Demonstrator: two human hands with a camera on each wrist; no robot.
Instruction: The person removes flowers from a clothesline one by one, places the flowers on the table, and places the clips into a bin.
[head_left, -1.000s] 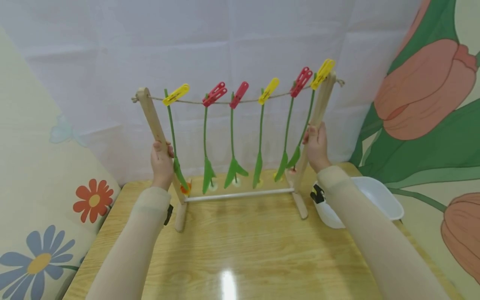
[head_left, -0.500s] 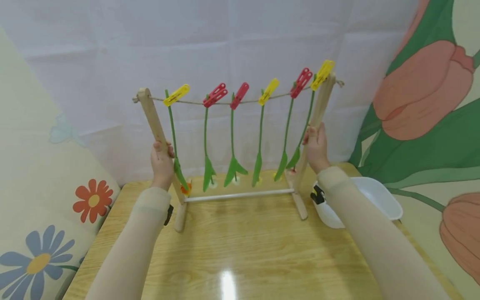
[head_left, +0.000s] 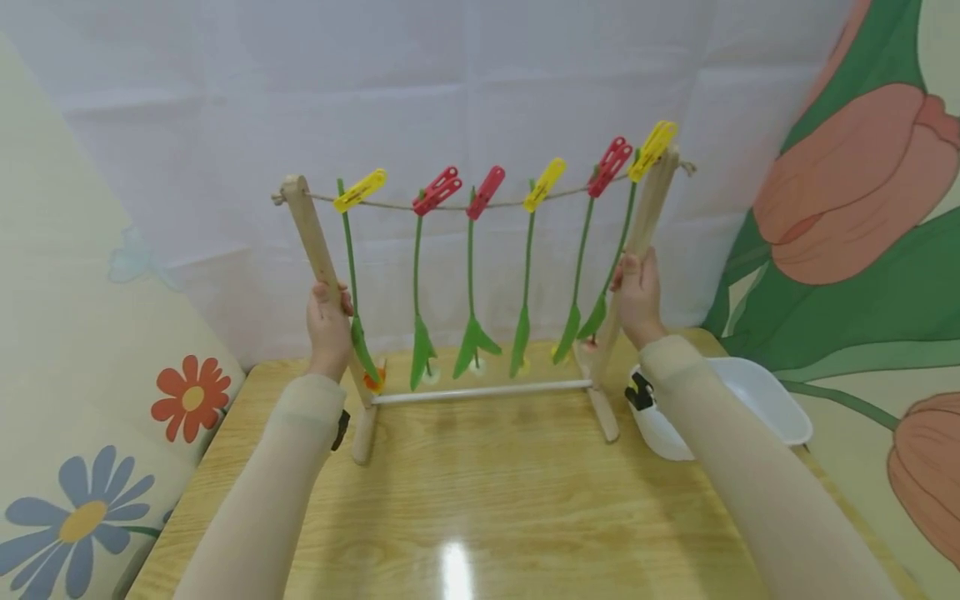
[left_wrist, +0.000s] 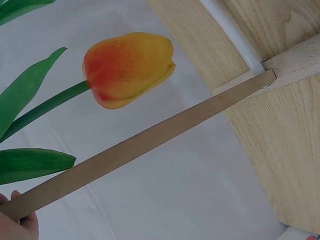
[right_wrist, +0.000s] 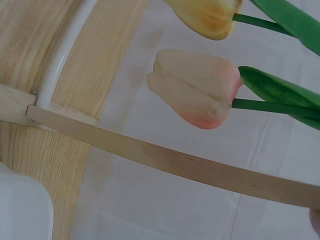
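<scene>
A wooden drying rack stands on the table, with a white bar (head_left: pixel 480 391) low between its feet. My left hand (head_left: pixel 328 329) grips its left post (head_left: pixel 311 237), and my right hand (head_left: pixel 639 300) grips the right post (head_left: pixel 651 208). Along the string (head_left: pixel 390 205) between the posts, red clothespins (head_left: pixel 487 192) and yellow clothespins (head_left: pixel 545 185) hold several artificial tulips upside down by their green stems. In the left wrist view an orange-yellow tulip (left_wrist: pixel 129 70) hangs beside the left post. A pale pink tulip (right_wrist: pixel 197 87) and a yellow one (right_wrist: pixel 212 16) show in the right wrist view.
A white plastic tub (head_left: pixel 757 400) stands at the table's right side, partly behind my right forearm. White cloth (head_left: pixel 480 83) hangs behind the rack. The wooden table (head_left: pixel 480 492) extends in front, and painted flower walls flank both sides.
Both hands keep their grip on the posts and the rack stays where it is on the table. The head view has only shifted slightly.
</scene>
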